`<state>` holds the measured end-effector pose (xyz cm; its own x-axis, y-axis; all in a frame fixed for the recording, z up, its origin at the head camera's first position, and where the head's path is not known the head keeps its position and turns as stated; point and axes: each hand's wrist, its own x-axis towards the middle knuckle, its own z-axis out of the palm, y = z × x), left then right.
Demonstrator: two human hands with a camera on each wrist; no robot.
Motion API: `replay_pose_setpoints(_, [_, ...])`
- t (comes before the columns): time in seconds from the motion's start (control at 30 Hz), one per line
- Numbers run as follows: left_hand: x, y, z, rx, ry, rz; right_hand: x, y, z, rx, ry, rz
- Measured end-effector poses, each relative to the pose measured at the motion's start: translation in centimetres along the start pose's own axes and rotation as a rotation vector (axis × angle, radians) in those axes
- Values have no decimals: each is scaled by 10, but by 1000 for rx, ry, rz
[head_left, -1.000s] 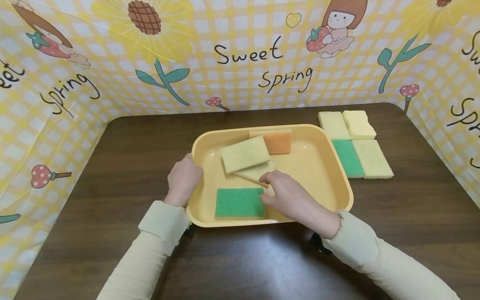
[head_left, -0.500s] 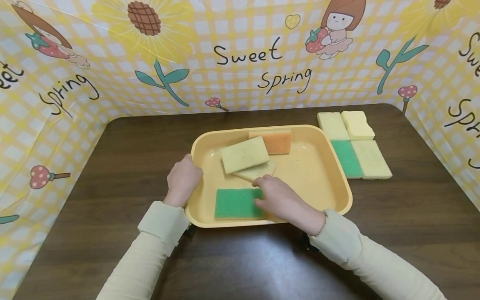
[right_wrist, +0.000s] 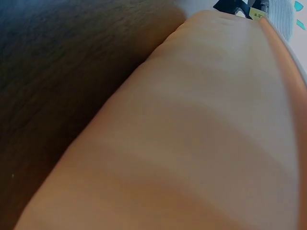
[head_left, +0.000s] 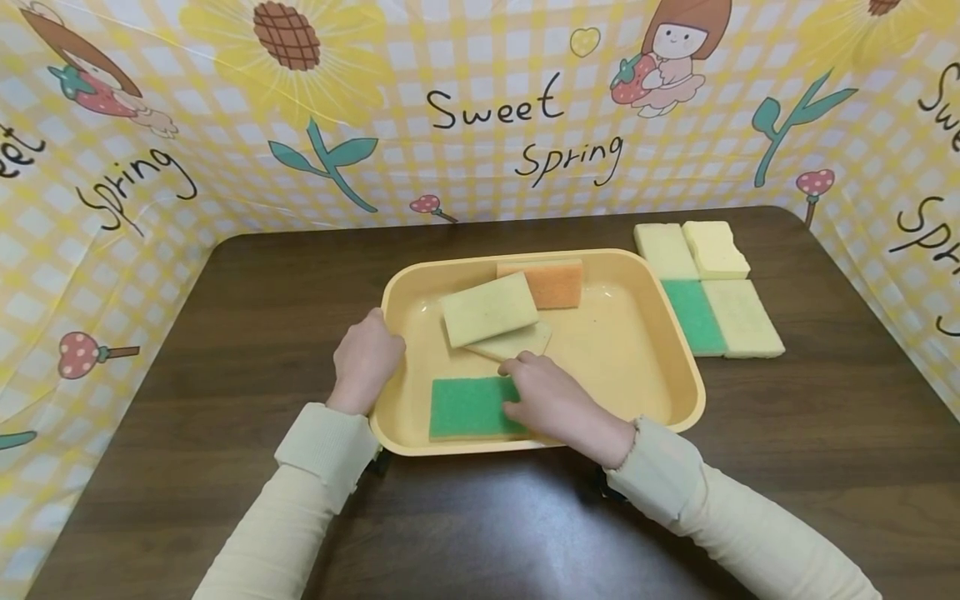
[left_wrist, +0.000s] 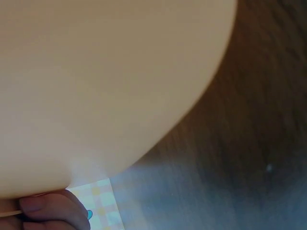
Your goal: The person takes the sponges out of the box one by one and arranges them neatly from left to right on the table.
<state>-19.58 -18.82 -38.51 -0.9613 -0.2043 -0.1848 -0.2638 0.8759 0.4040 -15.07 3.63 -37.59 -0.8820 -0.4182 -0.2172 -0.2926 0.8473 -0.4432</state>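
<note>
Since a second ago, right grip (head_left: 558,400) has shifted left over the green sponge (head_left: 468,408) and now covers its right end. Left grip (head_left: 367,354), tray (head_left: 622,350) and sponges: same spots as before.

Right grip: fingers bent, thumb apart from them, thumb tip over the green face, index tip near the sponge's far edge. Can't tell whether I'm pinching it or just over it. Green sponge lies flat in the tray, green side up, along the near wall, left of centre.

Left grip is clenched on the tray's left rim. Left wrist view agrees: fingers (left_wrist: 53,211) curled at the edge.

Rest of the tray: upper pale sponge (head_left: 491,308) sits tilted, overlapping the lower pale sponge (head_left: 517,342), both beyond the green one. Orange sponge (head_left: 558,283) is at the far wall, orange face toward me, left end partly behind the upper pale sponge.

Outside, just off the tray's right side, four more in a block on the bench (head_left: 262,350): back pale sponge (head_left: 666,252) and wavy-edged sponge (head_left: 716,250) in the back row, second green sponge (head_left: 693,317) and front pale sponge (head_left: 744,317) in front. Yellow checked cloth (head_left: 480,50) behind, printed "Sweet Spring".
</note>
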Motion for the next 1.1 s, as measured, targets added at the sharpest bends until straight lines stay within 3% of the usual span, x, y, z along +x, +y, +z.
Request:
replay_pose_setpoints(0.5, [0, 0, 0, -1, 2, -5, -2, -2, 5, -91, -21, -13])
replay_pose_setpoints(0.83, [1, -1, 0, -2, 2, -2, 0, -1, 4, -87, 8, -8])
replay_pose_setpoints(1.1, [1, 0, 0, -1, -4, -2, -2, 0, 4, -19, -9, -10])
